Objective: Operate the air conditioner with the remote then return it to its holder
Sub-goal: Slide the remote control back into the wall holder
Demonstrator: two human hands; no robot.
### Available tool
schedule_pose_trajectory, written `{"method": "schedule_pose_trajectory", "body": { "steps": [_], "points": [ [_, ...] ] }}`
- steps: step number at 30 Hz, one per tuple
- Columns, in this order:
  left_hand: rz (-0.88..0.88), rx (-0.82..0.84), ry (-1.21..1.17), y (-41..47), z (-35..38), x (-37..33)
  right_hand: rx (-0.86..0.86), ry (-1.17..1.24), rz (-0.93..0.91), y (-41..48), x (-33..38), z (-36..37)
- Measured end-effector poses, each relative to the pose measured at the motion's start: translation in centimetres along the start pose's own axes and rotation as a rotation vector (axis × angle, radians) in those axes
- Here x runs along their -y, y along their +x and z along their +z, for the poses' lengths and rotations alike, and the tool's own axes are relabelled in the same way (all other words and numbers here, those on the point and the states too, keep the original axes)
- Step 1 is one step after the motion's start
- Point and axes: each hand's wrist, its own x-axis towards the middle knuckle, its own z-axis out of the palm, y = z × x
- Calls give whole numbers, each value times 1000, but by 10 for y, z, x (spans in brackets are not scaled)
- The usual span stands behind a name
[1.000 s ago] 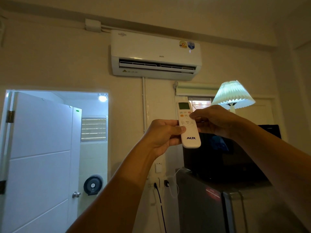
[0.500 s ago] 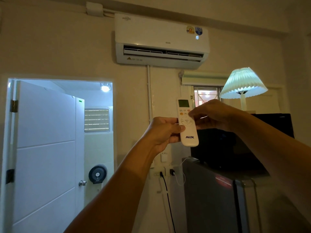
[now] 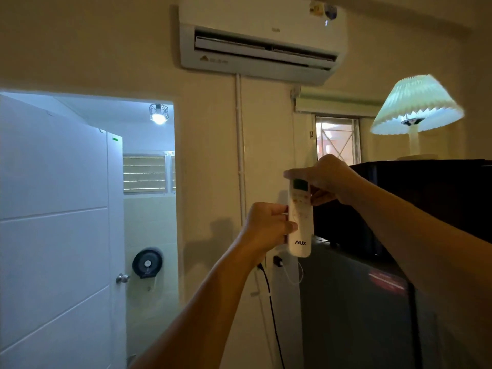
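Observation:
A white AUX remote (image 3: 300,227) stands upright close to the wall, its small screen at the top. My left hand (image 3: 266,227) grips its left side near the middle. My right hand (image 3: 327,179) holds its top end, fingers over the upper edge beside the screen. The white air conditioner (image 3: 261,41) is mounted high on the wall above, its flap slightly open. The holder is hidden behind the remote and my hands.
A dark fridge (image 3: 354,302) stands at the right with a black appliance (image 3: 426,198) and a lit pleated lamp (image 3: 415,107) on top. A wall socket with a black cable (image 3: 271,302) hangs below the remote. An open white door (image 3: 58,235) leads to a bathroom at the left.
Both hands have carried the remote down and closer to the wall. My right hand shifted from the buttons to the remote's top end. The view moved nearer to the wall.

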Motion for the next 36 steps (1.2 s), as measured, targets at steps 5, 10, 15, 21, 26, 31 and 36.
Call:
{"method": "schedule_pose_trajectory", "body": {
  "steps": [5, 10, 15, 21, 26, 31, 36],
  "points": [
    [47, -59, 105, 45, 0, 58, -10, -113, 16, 61, -27, 38],
    [-39, -61, 214, 108, -4, 108, -2, -157, 11, 132, -58, 77],
    [-124, -154, 401, 173, -15, 153, -19, -180, -69, 195, -88, 115],
    [-100, -218, 617, 257, -29, 217, -50, -153, -101, 263, -120, 158],
    [12, -205, 728, 317, -49, 260, -152, -92, -113, 313, -137, 191],
    [98, -202, 706, 370, -62, 294, -214, -122, -133, 356, -148, 220],
    [119, -189, 655, 403, -57, 321, -222, -121, -132, 384, -168, 230]
  ]
}}
